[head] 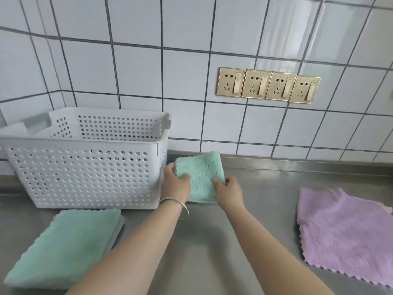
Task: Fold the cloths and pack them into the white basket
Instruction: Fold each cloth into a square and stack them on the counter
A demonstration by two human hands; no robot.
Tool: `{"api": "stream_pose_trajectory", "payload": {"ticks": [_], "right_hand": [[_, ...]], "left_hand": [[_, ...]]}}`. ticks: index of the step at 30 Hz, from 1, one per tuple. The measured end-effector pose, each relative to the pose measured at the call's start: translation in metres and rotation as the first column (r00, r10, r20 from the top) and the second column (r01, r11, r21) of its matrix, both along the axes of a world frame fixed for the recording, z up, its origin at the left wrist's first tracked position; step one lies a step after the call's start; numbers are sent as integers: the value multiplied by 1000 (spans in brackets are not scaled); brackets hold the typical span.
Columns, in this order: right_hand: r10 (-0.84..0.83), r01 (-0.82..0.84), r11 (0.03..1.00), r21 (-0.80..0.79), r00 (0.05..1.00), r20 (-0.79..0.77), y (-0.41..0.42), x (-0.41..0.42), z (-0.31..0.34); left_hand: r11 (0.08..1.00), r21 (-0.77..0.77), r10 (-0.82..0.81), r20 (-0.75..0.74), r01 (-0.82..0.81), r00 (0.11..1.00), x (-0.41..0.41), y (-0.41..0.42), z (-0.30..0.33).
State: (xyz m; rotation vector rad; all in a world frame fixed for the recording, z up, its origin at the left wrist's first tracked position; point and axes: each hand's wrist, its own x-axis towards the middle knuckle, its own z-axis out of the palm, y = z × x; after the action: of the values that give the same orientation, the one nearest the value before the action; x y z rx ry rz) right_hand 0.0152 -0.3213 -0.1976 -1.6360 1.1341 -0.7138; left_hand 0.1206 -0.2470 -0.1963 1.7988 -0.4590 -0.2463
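Note:
A small folded green cloth (pixel 202 173) is held just right of the white basket (pixel 85 167), near the back of the steel counter. My left hand (pixel 176 184) grips its left edge, thumb on top. My right hand (pixel 230 191) pinches its lower right corner. The perforated basket stands at the left against the tiled wall; what I can see of its inside holds no cloth. A larger green cloth (pixel 63 248) lies flat in front of the basket. A purple cloth (pixel 344 233) lies spread out at the right.
The steel counter (pixel 212 241) runs between the two flat cloths. A row of gold wall sockets (pixel 268 85) sits on the white tiled wall above the counter. A bangle is on my left wrist.

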Motion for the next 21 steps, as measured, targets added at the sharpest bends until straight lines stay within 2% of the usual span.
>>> {"api": "stream_pose_trajectory", "payload": {"ticks": [3, 6, 8, 14, 15, 16, 17, 18, 19, 21], "right_hand": [[-51, 52, 999, 5, 995, -83, -41, 26, -8], [-87, 75, 995, -63, 974, -209, -66, 38, -24], [-104, 81, 991, -105, 965, -240, -75, 44, -35], [-113, -2, 947, -320, 934, -338, -82, 48, -58], [-112, -73, 905, -419, 909, -401, -82, 47, -62], [-138, -167, 809, -564, 878, -458, -83, 48, -66], [-171, -247, 668, -702, 867, -468, -85, 51, -69], [-146, -321, 573, -755, 866, -479, -85, 52, -68], [-130, -411, 487, -770, 838, -530, -85, 53, -64], [-17, -594, 491, -637, 725, -689, -89, 55, -64]], "left_hand": [[992, 126, -45, 107, 32, 993, 20, -42, -2], [975, 217, -70, 124, 41, 990, 38, -71, -17], [961, 276, -70, 139, 29, 988, 45, -80, -29], [945, 324, -33, 234, -46, 972, 50, -85, -51], [941, 336, -47, 251, -42, 967, 51, -85, -55], [934, 356, -61, 270, -41, 961, 53, -85, -58], [928, 370, -71, 279, -39, 958, 55, -85, -62], [924, 381, -80, 281, -35, 956, 56, -84, -63], [915, 403, -92, 286, -32, 954, 58, -84, -65], [857, 513, -145, 329, -48, 933, 58, -82, -68]]}}
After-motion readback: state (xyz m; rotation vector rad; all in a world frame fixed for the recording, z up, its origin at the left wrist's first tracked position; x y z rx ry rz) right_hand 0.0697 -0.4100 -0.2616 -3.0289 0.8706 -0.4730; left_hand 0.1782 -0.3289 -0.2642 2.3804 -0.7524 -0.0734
